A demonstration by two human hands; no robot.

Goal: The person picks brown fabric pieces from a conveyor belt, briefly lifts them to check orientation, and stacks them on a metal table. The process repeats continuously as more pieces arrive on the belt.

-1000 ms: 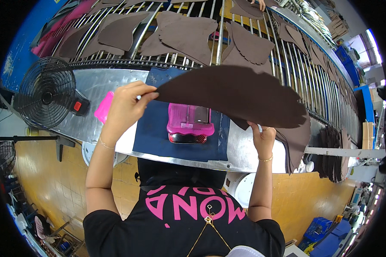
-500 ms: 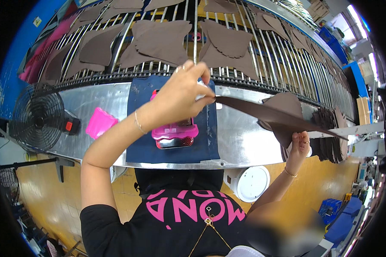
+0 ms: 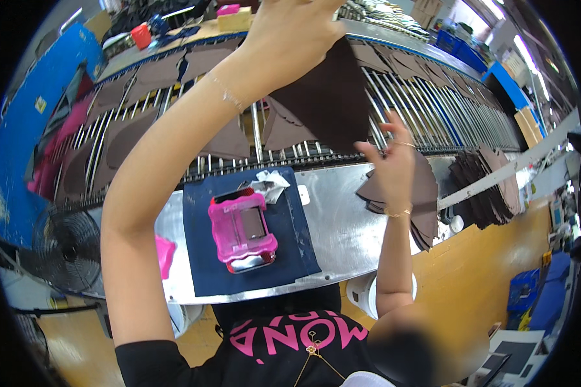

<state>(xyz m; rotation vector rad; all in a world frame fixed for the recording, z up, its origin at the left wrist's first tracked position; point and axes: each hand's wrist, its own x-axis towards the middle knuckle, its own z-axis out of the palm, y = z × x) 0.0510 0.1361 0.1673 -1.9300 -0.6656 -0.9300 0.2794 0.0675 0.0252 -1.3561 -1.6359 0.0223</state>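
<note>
My left hand (image 3: 297, 35) is raised at the top, its fingers closed on a dark brown flat cut piece (image 3: 329, 97) that hangs over the rod rack. The hand and forearm hide part of that piece. Close to its lower right edge is my right hand (image 3: 394, 161), thumb and fingers apart; whether a fingertip touches the piece I cannot tell. On the metal table a pink plastic box (image 3: 224, 238) with a roller inside sits on a dark blue mat (image 3: 200, 258). Crumpled white tissue (image 3: 274, 184) lies behind the box. Below my right hand is a stack of brown pieces (image 3: 423, 184).
Across the far side runs a rack of metal rods (image 3: 426, 97) carrying several brown pieces. A black fan (image 3: 64, 248) and a pink plastic part (image 3: 164, 255) are on the left. Further right are a darker pile (image 3: 478, 190) and a slanting white bar (image 3: 497, 177). A white bucket (image 3: 365, 297) stands below the edge.
My left hand has gone up and away from over the pink box, carrying the brown piece to above the rack. My right hand has let go of the piece's edge and moved farther forward.
</note>
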